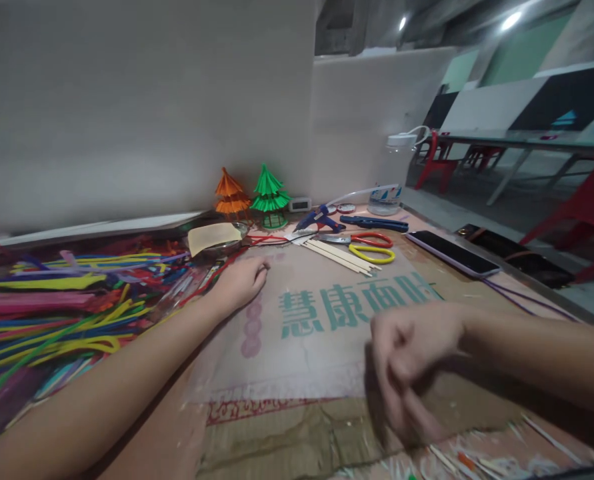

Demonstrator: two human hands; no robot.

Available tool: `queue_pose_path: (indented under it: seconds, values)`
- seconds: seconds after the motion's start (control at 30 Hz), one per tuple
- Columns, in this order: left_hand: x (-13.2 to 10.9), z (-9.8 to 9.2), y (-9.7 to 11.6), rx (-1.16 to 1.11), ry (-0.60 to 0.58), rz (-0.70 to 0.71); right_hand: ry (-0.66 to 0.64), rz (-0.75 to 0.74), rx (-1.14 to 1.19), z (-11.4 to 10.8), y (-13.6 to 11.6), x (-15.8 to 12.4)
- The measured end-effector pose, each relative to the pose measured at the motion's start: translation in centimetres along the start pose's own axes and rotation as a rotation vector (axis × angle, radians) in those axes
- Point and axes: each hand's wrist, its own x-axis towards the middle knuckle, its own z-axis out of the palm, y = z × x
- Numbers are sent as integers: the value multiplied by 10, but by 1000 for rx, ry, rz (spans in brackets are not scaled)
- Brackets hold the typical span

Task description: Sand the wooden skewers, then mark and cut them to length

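Observation:
My left hand (241,280) rests at the left upper part of a translucent sheet (297,360) with green printed characters, laid over cardboard. Its fingers are curled in and nothing shows in them. Over the sheet's right side is my right hand (411,367), smeared by motion. Its fingers point down and slightly apart, with no object visible in them. Thin pale wooden sticks (339,257) lie beyond the hands, beside scissors (371,247) with red and yellow handles. A blue glue gun (317,217) and dark blue pliers (374,223) lie behind them.
Colourful pipe cleaners (77,327) fill the left side. Orange (231,193) and green (271,197) tree-shaped crafts stand against the wall. A water bottle (389,180) and a phone (451,253) are at the right. Scraps (467,460) lie along the near edge.

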Motion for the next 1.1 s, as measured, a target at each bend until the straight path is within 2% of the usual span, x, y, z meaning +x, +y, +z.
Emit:
queue_pose_path:
  seconds: [0.07, 0.13, 0.17, 0.23, 0.27, 0.3, 0.33, 0.4, 0.43, 0.47, 0.53, 0.57, 0.63, 0.67, 0.7, 0.77, 0.8, 0.83, 0.87, 0.9, 1.0, 1.03, 1.1]
  values:
    - [0, 0, 0, 0, 7, -2, 193, 38, -56, -2, 2, -16]
    - [0, 0, 0, 0, 10, 1, 268, 50, -118, 0, 1, -31]
    - [0, 0, -1, 0, 10, 5, 220, 36, -123, 2, -2, -39]
    - [1, 0, -2, -3, 12, 10, -214, 42, 52, 8, -9, -53]
    - [1, 1, -2, -4, 17, 10, -348, 34, 168, 10, -13, -58]
    - [1, 1, -3, -6, 23, 9, -346, 38, 237, 12, -17, -63]
    - [1, 1, -4, -9, 30, 8, -200, 61, 225, 12, -19, -67]
    - [1, 2, -5, -14, 41, 9, 192, 117, 27, 14, -21, -71]
    - [1, 1, -5, -16, 44, 11, 253, 125, -92, 16, -21, -72]
    - [1, 1, -5, -19, 45, 15, 209, 83, -161, 18, -21, -71]
    - [1, 1, -5, -25, 48, 26, -91, -85, -114, 24, -21, -67]
    - [1, 1, -5, -26, 50, 31, -127, -126, -71, 26, -21, -62]
    - [1, 2, -5, -25, 54, 35, 31, -102, -82, 28, -21, -50]
    - [1, 2, -5, -24, 56, 35, 168, -61, -174, 29, -20, -42]
    - [1, 2, -6, -24, 57, 35, 221, -37, -273, 29, -19, -35]
    - [0, 3, -7, -26, 52, 38, 115, -79, -271, 29, -17, -21]
    - [0, 4, -8, -28, 48, 40, -43, -115, -188, 29, -17, -14]
    - [0, 4, -8, -32, 44, 42, -118, -129, -110, 29, -17, -8]
    - [1, 5, -8, -35, 42, 43, -107, -136, -65, 27, -17, -3]
    - [1, 5, -9, -38, 45, 44, -34, -139, -70, 25, -17, 3]
    - [0, 5, -5, -53, 67, 67, 337, -191, -381, 13, -10, 23]
    - [-2, 6, -3, -64, 67, 85, 386, -189, -488, 9, -5, 28]
    - [-9, 6, 4, -95, 40, 119, 360, -156, -601, 3, 8, 36]
